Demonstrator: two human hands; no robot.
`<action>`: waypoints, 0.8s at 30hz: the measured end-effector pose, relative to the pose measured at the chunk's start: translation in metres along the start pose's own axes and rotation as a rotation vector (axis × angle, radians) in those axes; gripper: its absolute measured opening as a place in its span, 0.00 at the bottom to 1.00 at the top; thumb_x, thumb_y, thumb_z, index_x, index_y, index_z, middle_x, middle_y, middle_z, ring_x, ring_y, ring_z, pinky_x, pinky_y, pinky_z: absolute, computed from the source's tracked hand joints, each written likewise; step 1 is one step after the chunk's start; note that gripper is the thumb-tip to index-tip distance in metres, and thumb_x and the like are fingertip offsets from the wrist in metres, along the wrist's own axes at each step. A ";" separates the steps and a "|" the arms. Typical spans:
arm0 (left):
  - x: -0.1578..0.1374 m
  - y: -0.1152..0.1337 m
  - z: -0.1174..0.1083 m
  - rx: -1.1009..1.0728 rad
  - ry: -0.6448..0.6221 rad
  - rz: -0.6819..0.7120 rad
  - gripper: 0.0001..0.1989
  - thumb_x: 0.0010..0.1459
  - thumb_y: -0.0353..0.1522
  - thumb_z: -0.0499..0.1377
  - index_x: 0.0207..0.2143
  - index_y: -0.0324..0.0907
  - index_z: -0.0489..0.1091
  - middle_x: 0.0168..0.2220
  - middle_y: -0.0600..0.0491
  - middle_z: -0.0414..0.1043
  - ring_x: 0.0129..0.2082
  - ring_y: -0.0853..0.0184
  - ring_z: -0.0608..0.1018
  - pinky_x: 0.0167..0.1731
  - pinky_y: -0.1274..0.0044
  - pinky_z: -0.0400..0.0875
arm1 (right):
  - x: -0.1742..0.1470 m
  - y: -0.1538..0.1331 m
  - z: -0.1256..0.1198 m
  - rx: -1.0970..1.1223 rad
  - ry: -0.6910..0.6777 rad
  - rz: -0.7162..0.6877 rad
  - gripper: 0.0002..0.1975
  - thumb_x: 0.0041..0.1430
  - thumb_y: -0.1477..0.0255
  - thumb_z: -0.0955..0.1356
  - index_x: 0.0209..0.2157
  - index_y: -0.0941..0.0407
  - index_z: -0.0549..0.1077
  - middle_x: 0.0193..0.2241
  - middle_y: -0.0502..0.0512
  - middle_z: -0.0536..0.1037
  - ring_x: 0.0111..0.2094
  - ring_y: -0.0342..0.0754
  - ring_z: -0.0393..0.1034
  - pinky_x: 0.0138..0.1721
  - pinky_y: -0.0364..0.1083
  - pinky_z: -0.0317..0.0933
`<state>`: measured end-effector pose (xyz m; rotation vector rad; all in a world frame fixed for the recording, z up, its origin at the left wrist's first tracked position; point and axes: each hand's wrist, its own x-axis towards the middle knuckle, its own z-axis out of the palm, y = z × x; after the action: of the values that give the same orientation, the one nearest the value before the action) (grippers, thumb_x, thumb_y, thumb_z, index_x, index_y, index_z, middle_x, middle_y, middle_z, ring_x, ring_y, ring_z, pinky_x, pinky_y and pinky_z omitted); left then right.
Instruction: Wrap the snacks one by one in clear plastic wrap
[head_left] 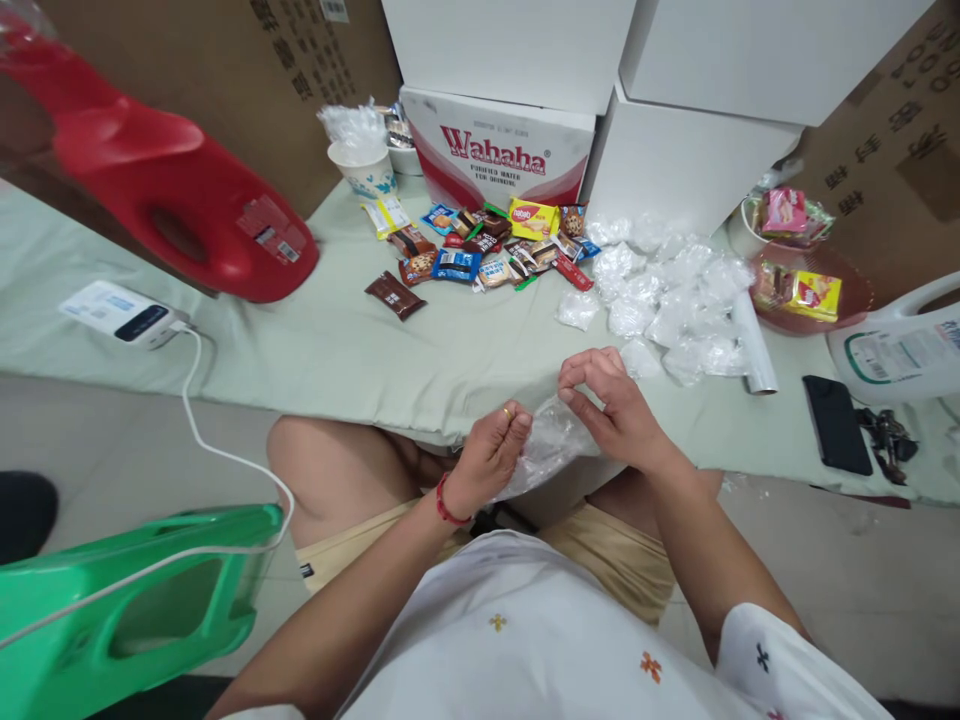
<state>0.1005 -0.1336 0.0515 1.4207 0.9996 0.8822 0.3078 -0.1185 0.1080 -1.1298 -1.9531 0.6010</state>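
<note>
Two hands, one bag: the left hand (491, 452) pinches a crinkly clear plastic bag (553, 442) over the lap by the table (315, 372), the right hand (619, 412) closing thumb and fingers narrowly on its upper edge. Beyond, a cardboard carton (501, 190) shouts red "Wahaha" (purified water for drinking, it adds); a yellow wrapper (533, 219) reads "nabati" among shiny snack packets (456, 265).

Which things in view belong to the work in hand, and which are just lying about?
Part of the work:
Clear plastic, gripped by the left hand, with the right hand at its edge
Crumpled clear bundles beyond the right hand, probably related

Apparently lying about:
Black phone
White device
Red jug
Green stool
Wrapped snacks, role uncertain
</note>
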 end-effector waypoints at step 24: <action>0.003 0.002 -0.015 -0.523 -0.085 -0.331 0.26 0.58 0.54 0.62 0.35 0.38 0.76 0.23 0.53 0.70 0.19 0.73 0.66 0.18 0.79 0.56 | -0.013 0.021 -0.003 0.397 0.004 0.476 0.20 0.65 0.51 0.69 0.32 0.54 0.73 0.21 0.45 0.62 0.24 0.42 0.53 0.26 0.43 0.48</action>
<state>0.0879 -0.1254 0.0546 0.8159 0.8299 0.7572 0.3251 -0.1190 0.0896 -1.3314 -1.4659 1.1771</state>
